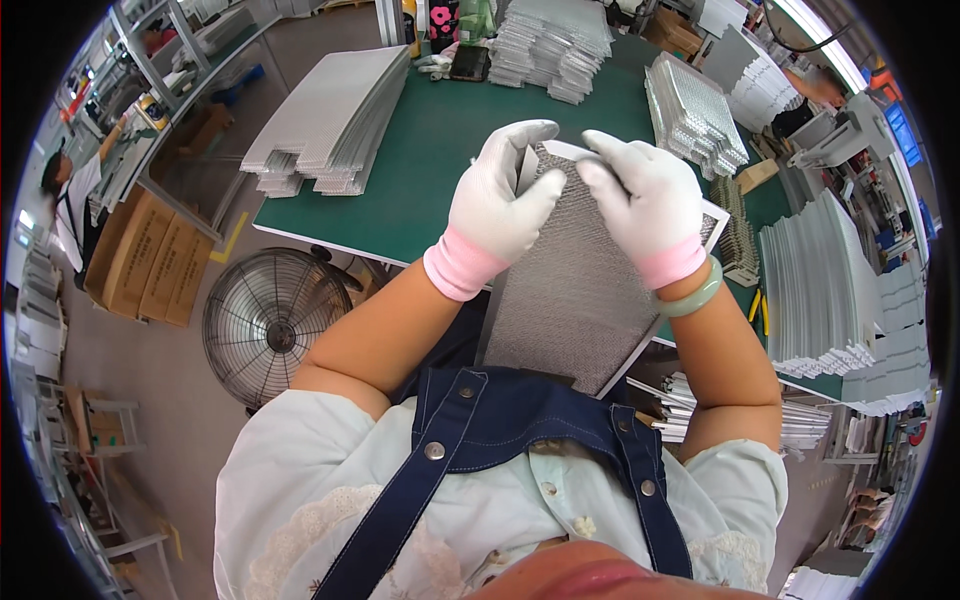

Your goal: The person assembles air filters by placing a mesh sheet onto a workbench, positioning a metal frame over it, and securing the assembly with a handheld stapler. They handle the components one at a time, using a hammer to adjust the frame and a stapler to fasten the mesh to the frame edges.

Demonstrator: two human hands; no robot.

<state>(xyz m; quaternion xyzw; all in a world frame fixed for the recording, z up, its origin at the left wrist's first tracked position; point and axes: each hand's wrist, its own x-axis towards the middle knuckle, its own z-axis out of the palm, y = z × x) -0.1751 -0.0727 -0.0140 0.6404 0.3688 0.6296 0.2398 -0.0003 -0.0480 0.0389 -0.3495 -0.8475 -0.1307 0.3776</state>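
Observation:
A flat rectangular metal mesh filter panel with a thin silver frame rests tilted between my lap and the edge of the green table. My left hand, in a white glove with a pink cuff, grips the panel's upper left edge. My right hand, gloved the same way and with a green bangle on the wrist, pinches the top edge and upper right part of the panel. Both hands hide the panel's top corners.
Stacks of mesh sheets lie at the table's left, more stacks at the back and a pile at the right. White frame stacks stand on the right. A floor fan stands left of me. A person works far left.

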